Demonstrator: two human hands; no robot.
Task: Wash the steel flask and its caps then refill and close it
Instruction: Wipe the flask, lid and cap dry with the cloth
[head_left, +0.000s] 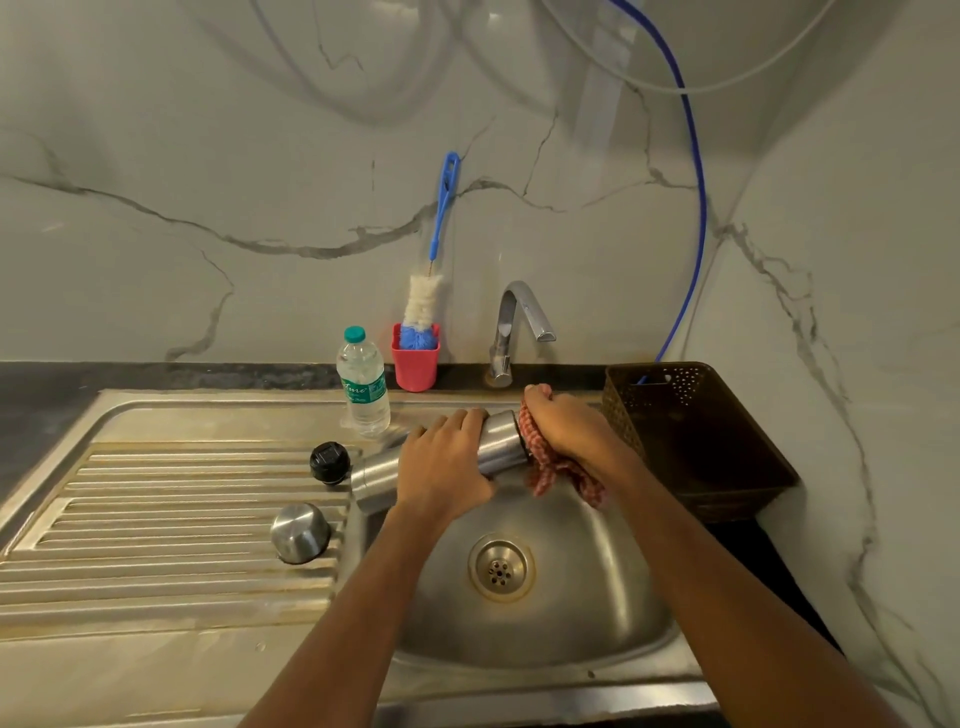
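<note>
The steel flask (500, 441) lies almost level above the sink basin (582, 613), its mouth pointing right. My left hand (445, 467) grips its middle. My right hand (563, 422) holds a red-and-white checked cloth (563, 475) bunched against the flask's mouth end; the mouth itself is hidden by cloth and hand. The black inner cap (329, 461) stands on the ribbed draining board (171, 519). The steel outer cap (300, 532) rests upside down nearer me on the same board.
A plastic water bottle (363, 382) with a green cap stands behind the flask. A red cup (415, 364) holds a blue-handled bottle brush (423, 306). The tap (514, 327) is off. A brown perforated basket (696, 436) sits right of the sink.
</note>
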